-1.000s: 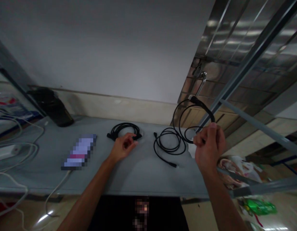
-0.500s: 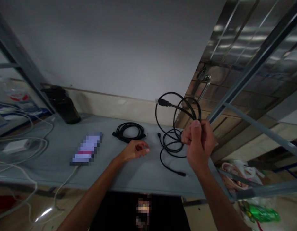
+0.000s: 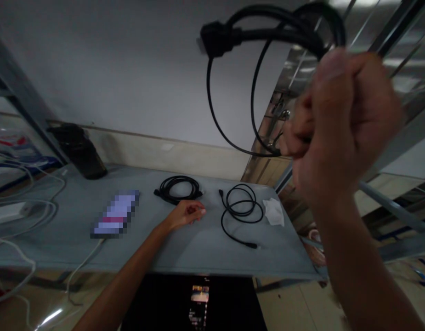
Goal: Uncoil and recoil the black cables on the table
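High at the right, close to the camera, my right hand is closed round a looped black cable, whose black connector sticks out to the left. My left hand rests on the grey table, fingers curled and apart, with nothing in them. Just behind it lies a coiled black cable. Right of that hand, a second black cable lies in loose loops, one plug toward the front edge.
A phone with a blurred screen lies at the left, near white cables and a white adapter. A dark bottle stands by the wall. White paper lies at the right. Metal posts frame both sides.
My right hand has lifted the looped cable up and toward the camera, uncovering the white paper. My left hand has stayed beside the coil, while the view has shifted slightly.
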### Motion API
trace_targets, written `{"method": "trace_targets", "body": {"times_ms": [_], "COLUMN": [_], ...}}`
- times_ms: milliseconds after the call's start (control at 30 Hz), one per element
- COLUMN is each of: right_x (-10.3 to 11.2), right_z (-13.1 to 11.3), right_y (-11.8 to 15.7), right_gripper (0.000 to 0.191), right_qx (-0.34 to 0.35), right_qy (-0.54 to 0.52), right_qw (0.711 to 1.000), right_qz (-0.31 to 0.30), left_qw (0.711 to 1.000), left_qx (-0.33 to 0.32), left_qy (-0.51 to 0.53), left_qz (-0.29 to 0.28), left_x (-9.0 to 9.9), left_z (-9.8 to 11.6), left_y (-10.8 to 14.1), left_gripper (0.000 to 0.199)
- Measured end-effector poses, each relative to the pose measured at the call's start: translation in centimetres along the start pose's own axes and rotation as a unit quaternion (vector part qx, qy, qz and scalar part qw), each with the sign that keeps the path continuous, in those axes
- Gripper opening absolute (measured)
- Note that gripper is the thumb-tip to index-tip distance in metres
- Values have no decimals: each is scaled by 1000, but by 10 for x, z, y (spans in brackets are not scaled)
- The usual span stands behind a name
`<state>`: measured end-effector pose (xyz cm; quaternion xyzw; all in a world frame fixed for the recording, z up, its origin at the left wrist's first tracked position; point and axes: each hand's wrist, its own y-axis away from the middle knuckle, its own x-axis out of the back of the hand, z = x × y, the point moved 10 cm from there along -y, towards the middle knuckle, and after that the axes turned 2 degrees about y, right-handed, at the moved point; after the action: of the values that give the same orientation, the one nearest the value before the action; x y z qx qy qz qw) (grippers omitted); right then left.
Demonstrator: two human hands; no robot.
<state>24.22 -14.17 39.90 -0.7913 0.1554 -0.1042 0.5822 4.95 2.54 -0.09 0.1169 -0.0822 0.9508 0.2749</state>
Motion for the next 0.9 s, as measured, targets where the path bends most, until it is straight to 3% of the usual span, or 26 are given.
{"method": "trace_targets", "body": {"times_ms": [100, 200, 300, 367, 467, 567, 667, 767, 900], "right_x": [-11, -33, -65, -86, -113, -125, -124, -114, -88], "right_z": [1, 12, 16, 18, 24, 33, 39, 45, 59], "right_y": [29, 84, 157, 209, 282, 334, 358, 360, 354], "right_gripper": [37, 28, 20, 25, 25, 14, 6, 3, 25], "right_qx": [-40, -70, -22, 30, 84, 103, 136, 148, 110], "right_qy": [36, 83, 115, 161, 187, 184, 178, 173, 193], "right_qw": [997, 980, 951, 921, 871, 827, 797, 785, 801], "right_qz": [-56, -165, -287, -353, -446, -521, -560, -575, -557], "left_qw": [997, 974, 952, 943, 917, 871, 791, 715, 678], "left_qx": [-17, -58, -25, 3, 38, 101, 162, 188, 167], "left_qy": [51, 161, 218, 236, 291, 372, 483, 573, 617], "left_qz": [49, 145, 212, 234, 270, 304, 340, 354, 363], "left_x": [5, 10, 8, 7, 13, 12, -1, -19, -24], "left_z": [16, 44, 64, 74, 71, 47, 22, 9, 2], "left_y": [8, 40, 90, 119, 147, 158, 165, 168, 168], "left_gripper": [65, 76, 85, 88, 79, 55, 39, 44, 39]}}
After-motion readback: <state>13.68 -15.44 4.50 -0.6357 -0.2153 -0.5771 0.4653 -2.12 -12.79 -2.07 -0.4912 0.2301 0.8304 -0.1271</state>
